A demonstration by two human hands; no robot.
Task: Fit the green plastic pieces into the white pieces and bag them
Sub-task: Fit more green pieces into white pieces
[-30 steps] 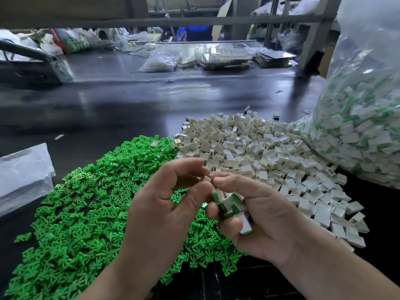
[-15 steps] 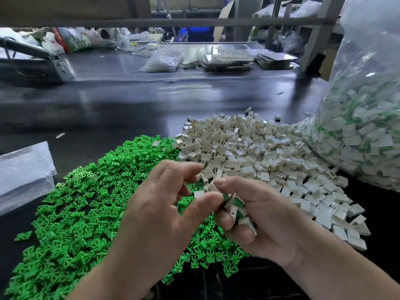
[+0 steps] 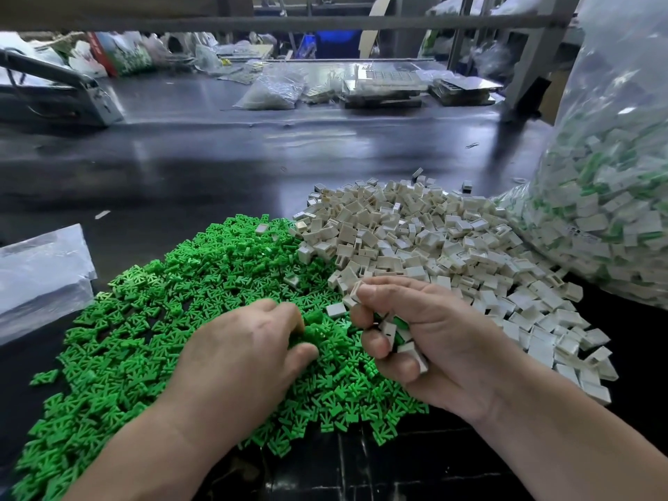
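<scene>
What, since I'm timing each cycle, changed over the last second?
The left hand left the right hand and dropped to the green pile, fingers curling into it. The right hand kept gripping its pieces. White pile and bag stayed.

A second ago the two hands met in the air, fingertips together over the join of the two heaps. Since then the left hand point(image 3: 245, 356) has come away and dropped onto the green pieces point(image 3: 162, 312), its fingers reaching down among them; whether it has caught one is unclear. The right hand point(image 3: 437, 341) has sunk a little and now shows a white piece point(image 3: 356, 294) at its thumb tip, above the fitted pieces point(image 3: 392, 329) in its curled fingers.
</scene>
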